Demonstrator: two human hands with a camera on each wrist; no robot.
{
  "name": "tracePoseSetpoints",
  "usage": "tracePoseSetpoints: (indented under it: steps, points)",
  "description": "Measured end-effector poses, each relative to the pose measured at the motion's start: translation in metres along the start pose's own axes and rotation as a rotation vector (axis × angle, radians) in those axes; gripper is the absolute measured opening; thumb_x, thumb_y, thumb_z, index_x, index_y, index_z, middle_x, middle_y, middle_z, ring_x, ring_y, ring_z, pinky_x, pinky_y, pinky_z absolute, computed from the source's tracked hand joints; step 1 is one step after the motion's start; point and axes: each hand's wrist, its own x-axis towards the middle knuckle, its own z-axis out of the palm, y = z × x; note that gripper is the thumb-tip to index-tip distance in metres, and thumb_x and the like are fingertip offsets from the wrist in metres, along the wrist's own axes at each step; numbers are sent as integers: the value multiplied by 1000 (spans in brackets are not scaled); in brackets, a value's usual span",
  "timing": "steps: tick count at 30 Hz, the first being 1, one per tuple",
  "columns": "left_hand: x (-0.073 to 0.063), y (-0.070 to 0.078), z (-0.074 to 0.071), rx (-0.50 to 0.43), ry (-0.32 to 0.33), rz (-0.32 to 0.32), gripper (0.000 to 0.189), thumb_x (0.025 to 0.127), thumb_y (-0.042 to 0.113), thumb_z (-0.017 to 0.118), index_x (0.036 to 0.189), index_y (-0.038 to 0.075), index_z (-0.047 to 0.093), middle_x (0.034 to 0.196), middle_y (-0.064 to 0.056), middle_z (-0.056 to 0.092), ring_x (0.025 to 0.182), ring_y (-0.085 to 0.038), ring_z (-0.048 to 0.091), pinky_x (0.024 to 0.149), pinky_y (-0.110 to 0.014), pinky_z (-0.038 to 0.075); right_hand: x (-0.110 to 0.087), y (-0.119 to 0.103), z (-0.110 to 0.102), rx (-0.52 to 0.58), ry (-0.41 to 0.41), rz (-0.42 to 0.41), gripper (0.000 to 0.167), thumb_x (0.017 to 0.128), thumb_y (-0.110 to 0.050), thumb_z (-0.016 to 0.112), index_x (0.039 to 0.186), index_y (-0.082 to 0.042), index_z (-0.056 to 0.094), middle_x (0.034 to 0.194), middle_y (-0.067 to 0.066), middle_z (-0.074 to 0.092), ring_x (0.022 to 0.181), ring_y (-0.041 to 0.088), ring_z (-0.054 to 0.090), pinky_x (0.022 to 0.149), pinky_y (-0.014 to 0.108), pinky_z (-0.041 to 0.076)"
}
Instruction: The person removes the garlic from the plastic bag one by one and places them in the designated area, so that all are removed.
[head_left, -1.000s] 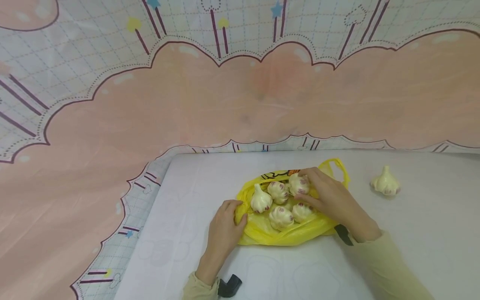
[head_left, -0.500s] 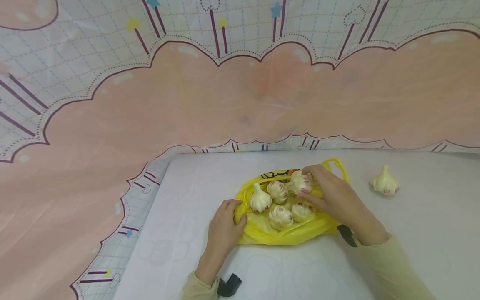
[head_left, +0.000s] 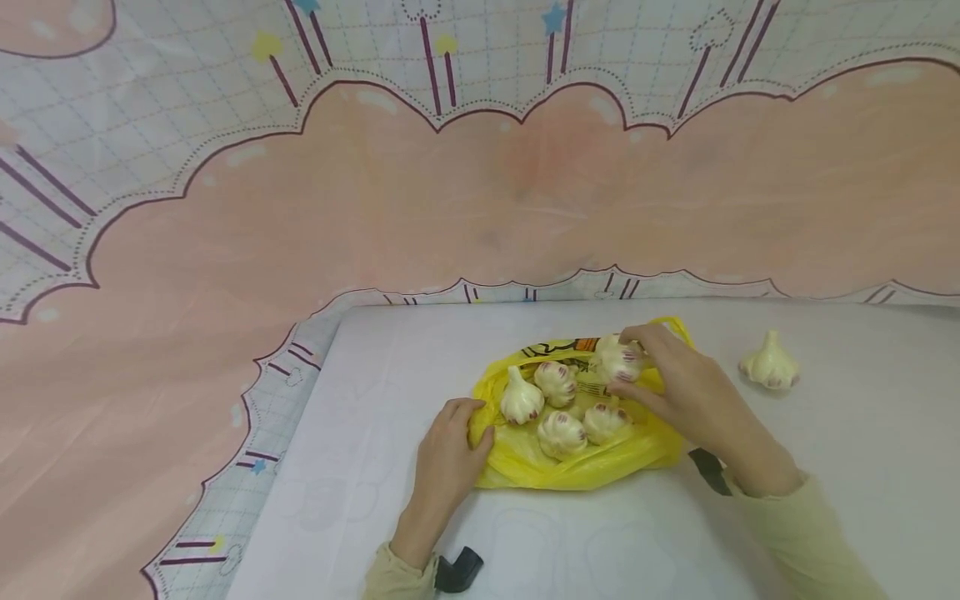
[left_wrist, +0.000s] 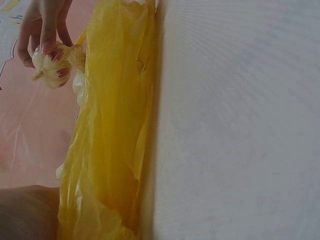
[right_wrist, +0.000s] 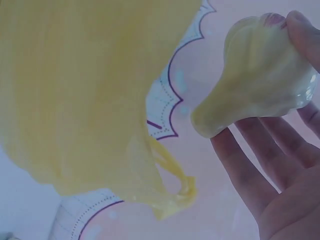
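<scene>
A yellow plastic bag [head_left: 562,478] lies on its side with its mouth gaping. Several garlic bulbs [head_left: 522,396] with purple streaks sit in its opening. At the bag's left end my left hand [head_left: 444,457] holds the rim between thumb and fingers. My right hand [head_left: 693,398] grips one garlic bulb [right_wrist: 260,75] by thumb and fingertips, over the far right part of the opening. In the left wrist view this bulb [left_wrist: 52,66] hangs above the bag's edge, its root end toward the bag. The left fingers are mostly hidden in that view.
A single garlic bulb [head_left: 771,363] stands on the white table [head_left: 847,450] to the right of the bag. The bag's handle loop [right_wrist: 175,172] sticks out at its far right. A patterned pink cloth [head_left: 450,200] hangs behind the table.
My right hand has lifted the garlic bulb and shifted it a little to the right and up, baring printed lettering inside the bag. The left hand has stayed in place.
</scene>
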Motion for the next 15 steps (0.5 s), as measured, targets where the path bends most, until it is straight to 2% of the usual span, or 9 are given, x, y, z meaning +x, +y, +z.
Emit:
tracePoseSetpoints:
  steps: [10,15]
  points:
    - [0,0,0,-1,-1,-1,33,88,21,73,118,7,68,119,-9,65,112,-29,64,91,-45,55,-3,1,-12,-14,22,11,58,80,-24,83,125,-5,51,117,9,62,95,29,67,75,47,58]
    - [0,1,-1,0,2,0,33,88,21,73,118,7,68,118,-9,65,112,-28,64,91,-45,55,-6,0,-21,-7,-7,73,59,84,-29,79,129,-6,49,123,12,60,100,30,64,79,50,57]
